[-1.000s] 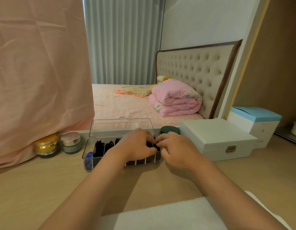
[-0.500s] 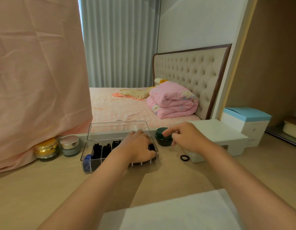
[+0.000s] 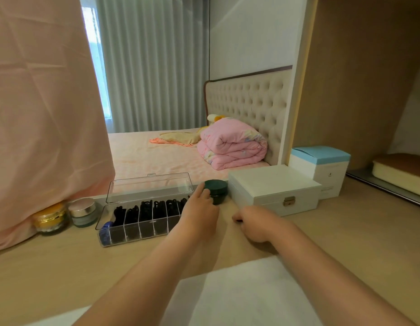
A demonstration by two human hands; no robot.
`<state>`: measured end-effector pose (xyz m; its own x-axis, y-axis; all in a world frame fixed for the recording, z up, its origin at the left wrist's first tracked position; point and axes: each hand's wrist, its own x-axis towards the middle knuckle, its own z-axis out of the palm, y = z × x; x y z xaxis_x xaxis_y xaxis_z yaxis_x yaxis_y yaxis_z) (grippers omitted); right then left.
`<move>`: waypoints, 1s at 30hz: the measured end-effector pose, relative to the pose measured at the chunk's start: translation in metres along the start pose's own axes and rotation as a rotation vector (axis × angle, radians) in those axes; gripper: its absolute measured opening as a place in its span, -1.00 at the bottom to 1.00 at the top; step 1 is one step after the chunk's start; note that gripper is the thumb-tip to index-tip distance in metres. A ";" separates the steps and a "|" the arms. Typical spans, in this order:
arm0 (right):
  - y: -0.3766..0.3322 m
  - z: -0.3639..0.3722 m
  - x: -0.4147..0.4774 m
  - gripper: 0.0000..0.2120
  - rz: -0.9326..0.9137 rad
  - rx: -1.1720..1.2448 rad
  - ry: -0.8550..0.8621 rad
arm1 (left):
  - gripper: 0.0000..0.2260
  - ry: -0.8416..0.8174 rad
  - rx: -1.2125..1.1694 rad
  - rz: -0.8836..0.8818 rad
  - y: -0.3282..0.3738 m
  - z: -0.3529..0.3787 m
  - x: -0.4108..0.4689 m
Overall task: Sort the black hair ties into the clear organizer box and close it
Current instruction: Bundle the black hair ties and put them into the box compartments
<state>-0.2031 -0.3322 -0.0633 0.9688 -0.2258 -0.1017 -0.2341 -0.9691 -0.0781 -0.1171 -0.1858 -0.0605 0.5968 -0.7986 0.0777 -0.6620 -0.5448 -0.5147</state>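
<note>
Right of centre on the bench [image 3: 63, 267], the right hand [image 3: 256, 223] now pinches the seemingly last loose hair tie [image 3: 238, 220]; left hand [image 3: 199, 214] fingers [image 3: 200, 191] straight.

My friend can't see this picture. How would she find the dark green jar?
Find the white latched box on the wooden desk. Between it and the clear organizer box sits the dark green jar. It alone is dark; the gold jar and silver-lidded jar stand far left.
</note>
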 end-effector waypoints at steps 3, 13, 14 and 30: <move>0.003 0.005 0.000 -0.62 -0.004 0.002 0.064 | -0.72 -0.064 0.054 -0.004 0.005 -0.003 -0.001; 0.007 0.005 0.000 -0.77 -0.037 0.294 0.181 | -0.81 -0.070 -0.134 0.110 0.016 0.000 -0.009; 0.005 0.005 -0.001 -0.78 -0.053 0.375 0.190 | -0.81 -0.071 -0.149 0.125 0.015 -0.001 -0.011; -0.040 -0.024 -0.002 -0.77 -0.196 1.187 0.256 | -0.81 0.306 -1.304 -0.301 -0.023 -0.019 -0.046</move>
<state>-0.1938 -0.2958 -0.0363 0.9527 -0.2288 0.2003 0.1183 -0.3280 -0.9372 -0.1378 -0.1416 -0.0362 0.7818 -0.5390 0.3135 -0.5696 -0.4128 0.7107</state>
